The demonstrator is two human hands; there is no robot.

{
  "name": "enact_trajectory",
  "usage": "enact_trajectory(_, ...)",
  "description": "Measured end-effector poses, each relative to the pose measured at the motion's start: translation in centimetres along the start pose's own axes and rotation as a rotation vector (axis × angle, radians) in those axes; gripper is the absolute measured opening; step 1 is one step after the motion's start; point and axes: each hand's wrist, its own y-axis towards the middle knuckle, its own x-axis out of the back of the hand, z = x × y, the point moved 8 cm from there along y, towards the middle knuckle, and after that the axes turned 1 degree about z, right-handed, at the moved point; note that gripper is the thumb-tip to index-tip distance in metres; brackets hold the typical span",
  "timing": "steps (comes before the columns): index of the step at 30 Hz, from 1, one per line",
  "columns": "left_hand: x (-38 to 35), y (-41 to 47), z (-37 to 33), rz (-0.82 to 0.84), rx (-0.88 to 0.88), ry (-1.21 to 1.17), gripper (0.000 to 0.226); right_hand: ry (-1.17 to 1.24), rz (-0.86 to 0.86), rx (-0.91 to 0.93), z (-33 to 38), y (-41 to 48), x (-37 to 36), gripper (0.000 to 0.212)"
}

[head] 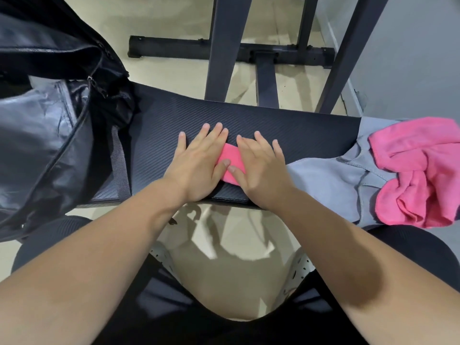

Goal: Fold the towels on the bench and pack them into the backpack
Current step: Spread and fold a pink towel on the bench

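Backpack (pixel 49 145) gapes left of my hands. Left hand (pixel 199 160) and right hand (pixel 261 170) lie flat, fingers straight, pressing the folded pink towel (pixel 231 160) beneath them on the bench (pixel 286 120). My judgement: firm the crease evenly, then lift. Grey towel (pixel 323 180) and crumpled pink towel (pixel 418 170) lie rightward.

Black counter (pixel 298 130), folded pink towel (pixel 230 155) at its middle, open backpack (pixel 49 145) left of the towel, grey towel (pixel 331 180) right of it.
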Motion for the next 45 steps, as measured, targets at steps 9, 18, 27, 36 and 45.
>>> enact_trajectory(9,11.1,-7.9,5.5,-0.468,0.204,0.379,0.047,-0.091,0.361,0.100,4.7,3.5,2.8,0.029)
enact_trajectory(18,15.3,-13.3,13.6,-0.614,0.618,0.316,0.074,0.285,0.023,0.354,14.6,7.2,9.5,0.017)
enact_trajectory(27,13.7,-12.3,14.4,-0.616,0.587,0.205,0.053,0.220,0.075,0.516,21.9,13.1,9.5,0.021)
enact_trajectory(36,11.5,-12.5,12.1,-0.687,0.354,0.120,0.047,0.215,0.107,0.561,24.2,15.6,8.4,0.051)
enact_trajectory(45,9.8,-9.3,3.9,-0.521,0.205,0.117,0.069,0.154,-0.230,0.347,16.9,13.7,11.7,0.016)
